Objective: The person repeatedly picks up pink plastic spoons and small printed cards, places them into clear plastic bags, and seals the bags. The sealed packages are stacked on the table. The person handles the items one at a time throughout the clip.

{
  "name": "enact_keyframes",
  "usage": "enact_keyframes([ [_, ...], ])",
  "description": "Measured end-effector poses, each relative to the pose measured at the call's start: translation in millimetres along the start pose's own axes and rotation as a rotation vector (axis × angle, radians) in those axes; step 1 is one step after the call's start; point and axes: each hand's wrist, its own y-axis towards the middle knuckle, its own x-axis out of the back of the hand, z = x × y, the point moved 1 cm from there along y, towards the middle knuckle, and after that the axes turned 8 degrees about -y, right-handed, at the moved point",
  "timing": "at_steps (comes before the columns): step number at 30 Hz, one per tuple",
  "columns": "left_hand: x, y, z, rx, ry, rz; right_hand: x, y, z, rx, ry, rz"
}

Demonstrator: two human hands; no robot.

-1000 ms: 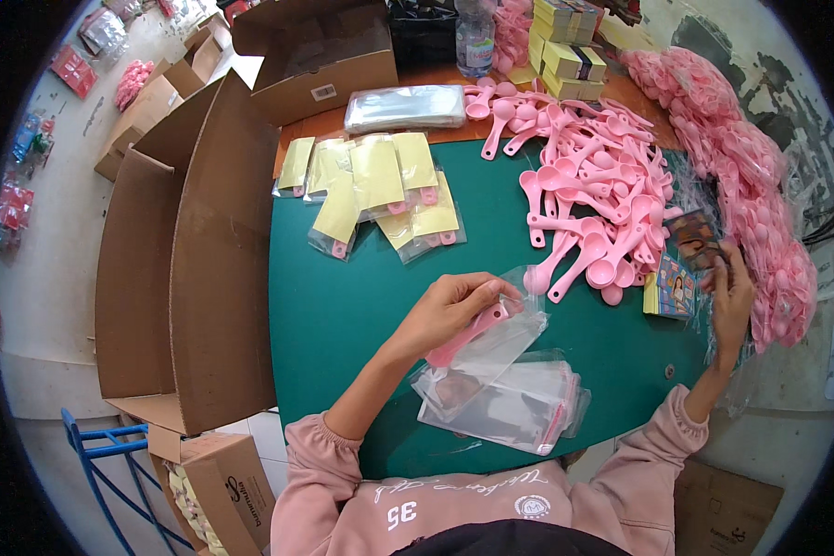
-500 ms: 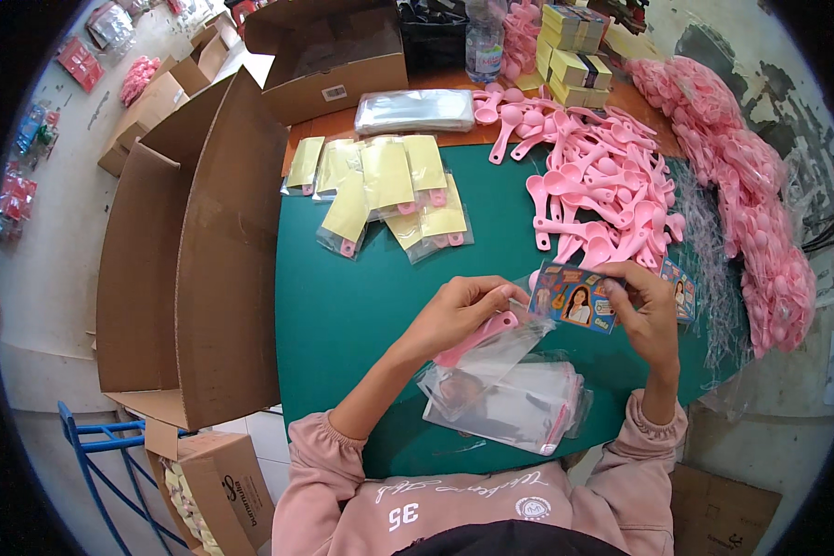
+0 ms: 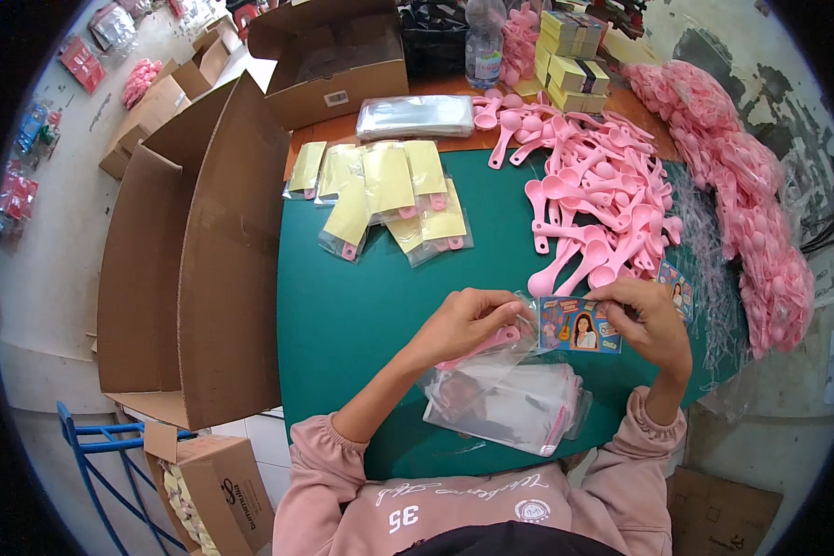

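Two hands work close together over the green-topped counter (image 3: 361, 306). The left hand (image 3: 468, 320) is clamped on a clear plastic sleeve bag (image 3: 491, 357) with a pink plastic spoon (image 3: 486, 343) inside it, fingers pinching the bag near its open top. The right hand (image 3: 653, 320) pinches the right edge of a small colourful printed card (image 3: 579, 324) showing a cartoon figure and holds it just at the mouth of the bag, card and bag touching or nearly so. Both sit above the near middle of the counter.

Directly beneath the hands lies a loose stack of empty clear plastic bags (image 3: 514, 408). Beyond the right hand a big heap of loose pink plastic spoons (image 3: 598, 199) spreads across the far right of the counter, and a small pile of the same printed cards (image 3: 678, 289) lies just beside that hand. Toward the far left of the counter, finished packets with yellow card backs (image 3: 385, 190) lie fanned out, with a flat pack of clear bags (image 3: 415, 116) behind them. A large open brown cardboard box (image 3: 195, 269) stands against the counter's left edge. Bundles of bagged pink spoons (image 3: 751, 195) are piled along the right.
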Motion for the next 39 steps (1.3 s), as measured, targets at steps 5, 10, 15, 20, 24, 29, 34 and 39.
enact_keyframes([
  [5,-2,-1,-4,0.142,0.155,0.014,-6,4,-4,0.027,0.033,0.118],
  [10,-4,-2,0,0.074,0.126,-0.022,-6,0,-9,-0.020,0.091,0.111],
  [15,-7,-1,4,0.010,0.037,-0.072,-10,2,-7,-0.010,0.056,0.120],
  [20,-4,-1,-1,0.140,0.175,-0.179,-13,1,-5,0.011,0.036,0.132],
  [24,-7,-1,0,0.104,0.131,-0.214,-14,2,-6,-0.001,0.033,0.110],
  [29,-6,-1,-7,0.153,0.106,-0.066,-20,3,-10,-0.071,0.036,0.039],
  [34,-3,-1,2,0.047,0.076,-0.004,-21,6,-3,-0.100,0.071,0.087],
  [39,6,0,0,0.165,0.014,0.066,-22,8,-8,0.021,0.091,0.098],
])
